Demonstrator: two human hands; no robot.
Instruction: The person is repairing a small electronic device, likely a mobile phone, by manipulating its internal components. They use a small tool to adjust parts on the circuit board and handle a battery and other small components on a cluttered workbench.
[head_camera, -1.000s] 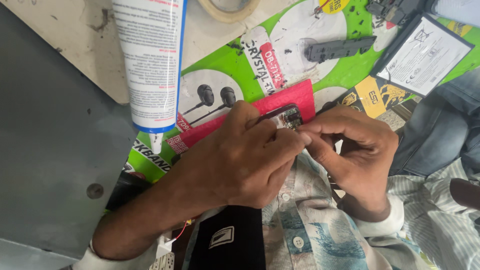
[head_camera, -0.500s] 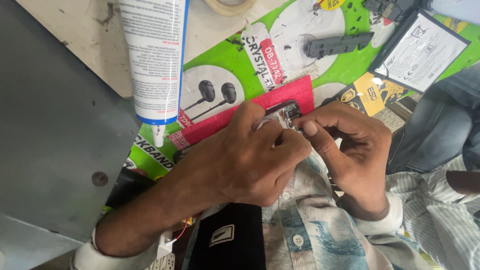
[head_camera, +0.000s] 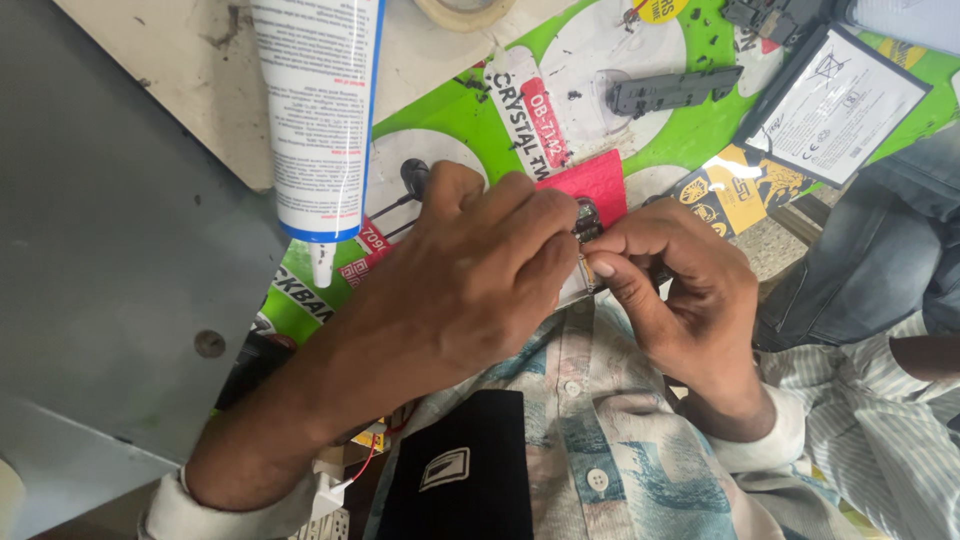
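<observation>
Both my hands meet over a small dark electronic part (head_camera: 586, 222) held just above a red card (head_camera: 603, 178). My left hand (head_camera: 470, 275) reaches in from the lower left and covers most of the part with its fingers. My right hand (head_camera: 675, 290) comes from the lower right and pinches the part's edge between thumb and forefinger. Only a sliver of the part shows between the fingertips. Under the hands lies a green printed packaging sheet (head_camera: 455, 110) with earphone pictures.
A white glue tube (head_camera: 320, 120) with a blue band lies at the upper left, nozzle toward me. A tape roll (head_camera: 465, 12), a dark plastic strip (head_camera: 672, 92), a flat battery (head_camera: 845, 100) and a yellow packet (head_camera: 735, 190) lie beyond. Another person's jeans leg (head_camera: 880, 250) is at the right.
My left fingers have closed further over the small part, hiding more of it. My right thumb and forefinger have shifted slightly on its edge. The view has moved a little.
</observation>
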